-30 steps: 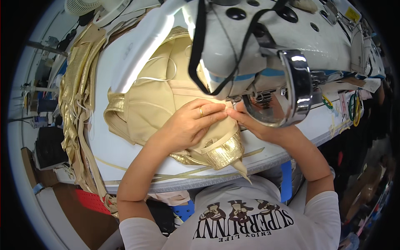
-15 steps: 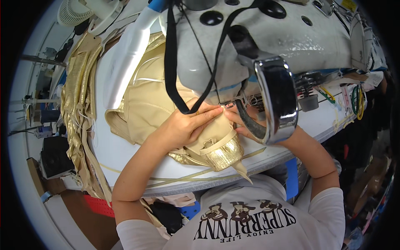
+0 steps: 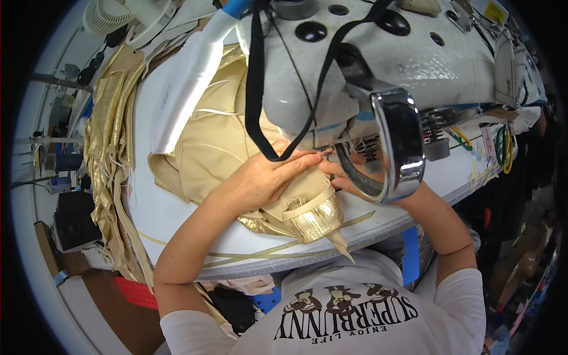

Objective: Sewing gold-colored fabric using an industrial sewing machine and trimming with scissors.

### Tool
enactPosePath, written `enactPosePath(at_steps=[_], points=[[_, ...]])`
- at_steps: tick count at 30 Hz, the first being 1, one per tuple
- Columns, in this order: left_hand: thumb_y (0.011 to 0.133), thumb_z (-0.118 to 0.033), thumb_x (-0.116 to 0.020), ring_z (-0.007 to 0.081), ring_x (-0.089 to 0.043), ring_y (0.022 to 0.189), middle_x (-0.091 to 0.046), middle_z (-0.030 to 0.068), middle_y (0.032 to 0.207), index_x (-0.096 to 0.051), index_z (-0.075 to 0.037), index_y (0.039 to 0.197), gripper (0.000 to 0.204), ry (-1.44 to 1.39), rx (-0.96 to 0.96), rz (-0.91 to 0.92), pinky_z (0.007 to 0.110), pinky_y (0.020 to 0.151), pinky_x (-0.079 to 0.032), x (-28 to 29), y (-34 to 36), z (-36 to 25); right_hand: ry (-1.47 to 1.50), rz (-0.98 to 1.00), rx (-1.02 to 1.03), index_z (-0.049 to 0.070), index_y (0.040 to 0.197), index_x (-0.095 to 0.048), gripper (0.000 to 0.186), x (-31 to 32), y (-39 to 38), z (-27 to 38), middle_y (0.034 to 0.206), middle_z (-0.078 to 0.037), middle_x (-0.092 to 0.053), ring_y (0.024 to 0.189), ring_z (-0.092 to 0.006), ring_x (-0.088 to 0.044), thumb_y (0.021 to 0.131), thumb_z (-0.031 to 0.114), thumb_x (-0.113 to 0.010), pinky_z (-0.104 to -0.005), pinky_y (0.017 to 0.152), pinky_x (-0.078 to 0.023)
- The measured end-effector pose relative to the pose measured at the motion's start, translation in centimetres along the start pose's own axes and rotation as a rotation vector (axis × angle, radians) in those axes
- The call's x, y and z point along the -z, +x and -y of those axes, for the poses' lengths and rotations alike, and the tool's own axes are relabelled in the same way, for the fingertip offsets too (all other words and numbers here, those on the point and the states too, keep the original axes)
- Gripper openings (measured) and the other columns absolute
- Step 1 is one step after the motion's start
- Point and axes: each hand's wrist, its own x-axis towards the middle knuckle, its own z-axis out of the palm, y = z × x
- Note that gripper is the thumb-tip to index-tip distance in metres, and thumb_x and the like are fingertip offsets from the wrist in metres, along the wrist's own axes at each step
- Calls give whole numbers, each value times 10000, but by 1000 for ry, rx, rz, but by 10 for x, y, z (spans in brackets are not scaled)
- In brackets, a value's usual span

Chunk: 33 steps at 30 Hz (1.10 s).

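A beige garment with shiny gold parts [image 3: 216, 136] lies under the head of a grey-white sewing machine [image 3: 296, 89]. My left hand [image 3: 263, 177] presses and grips its cloth just left of the needle area, fingers close together and pointing right. Opposite it, my right hand [image 3: 349, 177] holds the edge of the same cloth, thumb and fingers closed in. A chrome curved bar [image 3: 402, 145] on the machine hides part of that hand. Toward me, a gathered gold section [image 3: 316, 220] of the garment hangs near the table edge, ending in a beige tip.
Gold and beige pieces [image 3: 109, 154] drape over the table's left side. A black strap [image 3: 255, 89] loops down before the machine, beside a white tube [image 3: 189, 89]. A small white fan [image 3: 109, 16] stands far left. Yellow and green cords [image 3: 504, 145] lie at the right.
The view has shifted slightly, so the machine sits a little farther right in the picture. Both hands keep their hold beside the needle, with only slight movement of fingers and cloth.
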Motion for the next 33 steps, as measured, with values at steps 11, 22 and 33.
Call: enactPosePath(at_steps=[11,22,33], points=[[786,4,-670,316,-616,1085,-638,130,1243,-635,-21,1299,515,14,-75,-36,394,941,-526,0,-3,6,-234,117,80,73,1387,-572,529,-2,-5,10,1425,-37,-535,1335,-220,-483,881,181,-683,-424,1084,-393],[803,-7,-682,291,-594,961,-636,99,1140,-665,-57,1247,447,-90,4,13,379,861,-524,10,2,15,-86,124,20,26,1365,-580,526,-2,3,11,1368,-104,-563,1281,-287,-537,855,55,-703,-413,1087,-415],[782,19,-688,293,-595,1018,-641,81,1116,-673,-61,1242,467,-180,-110,-65,384,901,-525,3,3,36,-266,59,66,122,1355,-624,513,-4,-2,10,1390,-30,-573,1233,-204,-568,853,161,-719,-382,1017,-460]])
